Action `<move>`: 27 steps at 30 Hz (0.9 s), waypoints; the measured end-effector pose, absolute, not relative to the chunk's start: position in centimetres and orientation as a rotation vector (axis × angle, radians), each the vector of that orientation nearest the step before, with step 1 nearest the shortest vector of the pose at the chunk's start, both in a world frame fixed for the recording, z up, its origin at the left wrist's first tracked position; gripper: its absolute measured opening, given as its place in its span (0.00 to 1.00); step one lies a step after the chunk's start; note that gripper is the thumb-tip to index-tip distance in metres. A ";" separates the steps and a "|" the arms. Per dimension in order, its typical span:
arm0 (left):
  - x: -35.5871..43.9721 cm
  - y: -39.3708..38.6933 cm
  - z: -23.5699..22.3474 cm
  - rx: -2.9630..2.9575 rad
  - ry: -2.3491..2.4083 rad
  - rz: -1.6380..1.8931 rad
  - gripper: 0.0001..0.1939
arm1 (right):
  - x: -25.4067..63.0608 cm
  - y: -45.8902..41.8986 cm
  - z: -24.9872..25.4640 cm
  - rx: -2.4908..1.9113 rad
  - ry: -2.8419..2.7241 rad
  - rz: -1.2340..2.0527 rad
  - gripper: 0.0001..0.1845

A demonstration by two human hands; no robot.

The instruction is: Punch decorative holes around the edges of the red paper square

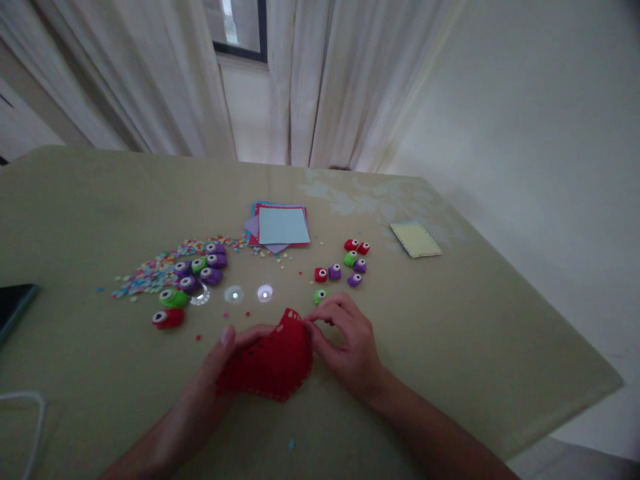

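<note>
A red sheet (280,363) with holes punched along its edges is held curved above the table. My left hand (213,363) is closed on its left side, thumb in front and the other fingers behind it, partly hidden. At the sheet's upper right edge, the thumb and forefinger of my right hand (347,337) are pinched together. Whether a small thing is also between those fingertips cannot be seen. Just beyond my right hand lies a small green one-eyed figure (321,296).
Several one-eyed figures (189,284) lie left beside colourful confetti pieces (155,272). Clear round discs (265,293) sit mid-table. Behind are stacked coloured sheets (284,225); a pale yellow sheet (416,239) lies right. A dark device (15,307) and a white cable (37,413) are at far left.
</note>
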State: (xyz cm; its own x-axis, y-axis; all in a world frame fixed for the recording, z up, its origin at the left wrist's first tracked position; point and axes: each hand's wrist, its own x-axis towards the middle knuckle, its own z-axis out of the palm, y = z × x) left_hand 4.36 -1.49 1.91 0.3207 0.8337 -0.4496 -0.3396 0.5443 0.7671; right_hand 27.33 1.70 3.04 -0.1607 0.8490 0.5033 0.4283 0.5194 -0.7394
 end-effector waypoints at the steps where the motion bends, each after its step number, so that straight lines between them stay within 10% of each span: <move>1: 4.3 -1.5 2.0 0.639 0.918 0.838 0.41 | 27.2 1.6 3.1 -1.050 -1.792 0.560 0.05; 13: 5.0 -1.0 2.2 1.516 1.047 1.047 0.05 | 26.5 0.5 2.8 -0.909 -1.865 0.809 0.04; 27: 5.0 -1.2 2.3 1.718 1.083 1.021 0.06 | 26.1 0.4 3.2 -0.933 -1.673 1.093 0.06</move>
